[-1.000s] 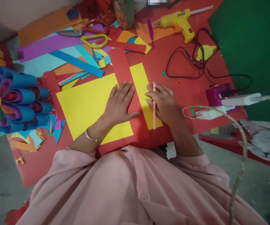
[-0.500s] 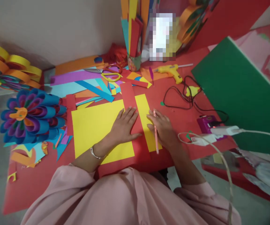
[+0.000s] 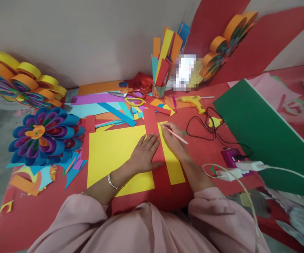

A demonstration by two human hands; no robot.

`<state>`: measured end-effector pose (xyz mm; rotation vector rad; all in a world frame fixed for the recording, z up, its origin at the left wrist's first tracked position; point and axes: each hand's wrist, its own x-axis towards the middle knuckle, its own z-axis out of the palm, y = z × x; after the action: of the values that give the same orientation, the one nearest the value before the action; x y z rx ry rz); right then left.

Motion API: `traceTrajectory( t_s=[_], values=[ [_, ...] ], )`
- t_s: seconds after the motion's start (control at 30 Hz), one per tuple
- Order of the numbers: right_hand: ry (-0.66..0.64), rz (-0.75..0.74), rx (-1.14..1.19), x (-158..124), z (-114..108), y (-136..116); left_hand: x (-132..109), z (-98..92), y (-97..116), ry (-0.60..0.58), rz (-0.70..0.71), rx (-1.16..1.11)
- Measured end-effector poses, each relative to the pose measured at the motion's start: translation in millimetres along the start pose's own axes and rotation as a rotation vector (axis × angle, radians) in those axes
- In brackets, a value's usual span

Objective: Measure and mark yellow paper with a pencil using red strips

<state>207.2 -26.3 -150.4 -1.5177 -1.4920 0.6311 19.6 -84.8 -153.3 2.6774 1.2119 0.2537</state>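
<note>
My left hand [image 3: 146, 153] lies flat with fingers spread across a red paper strip [image 3: 160, 172] and the yellow sheet [image 3: 112, 151] beneath it. The strip runs lengthwise over the sheet, leaving a narrow yellow band showing on its right. In my right hand [image 3: 171, 135] is a pink pencil [image 3: 177, 135], gripped between thumb and fingers. Its tip is at the top of the yellow band, close to the strip's right edge. Whether it touches the paper I cannot tell.
Scissors [image 3: 131, 96], paper scraps and a cup of paper strips [image 3: 158, 90] stand at the back. A yellow glue gun [image 3: 194, 102] with a black cord lies right of them. Paper flowers [image 3: 46, 137] are at left; a purple power socket [image 3: 231, 158] and green board [image 3: 263, 133] are at right.
My right hand has moved up the yellow band and turned the pencil from nearly upright to a writing slant, tip at the top. My left hand stays flat on the strip.
</note>
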Motion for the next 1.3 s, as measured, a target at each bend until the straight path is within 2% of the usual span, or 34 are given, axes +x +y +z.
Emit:
traceTrajectory(
  t_s=[0.23,0.83,1.3],
  values=[
    [0.0,-0.065,-0.111,-2.0,3.7,7.7,-0.2,-0.7,0.9,-0.02,-0.012,-0.011],
    [-0.028,-0.19,-0.145,1.1,5.9,9.8,0.6,-1.8,1.0,-0.04,-0.014,-0.012],
    [0.073,-0.415,-0.273,-2.9,8.1,8.6,0.1,0.4,0.3,-0.018,-0.009,-0.024]
  ],
)
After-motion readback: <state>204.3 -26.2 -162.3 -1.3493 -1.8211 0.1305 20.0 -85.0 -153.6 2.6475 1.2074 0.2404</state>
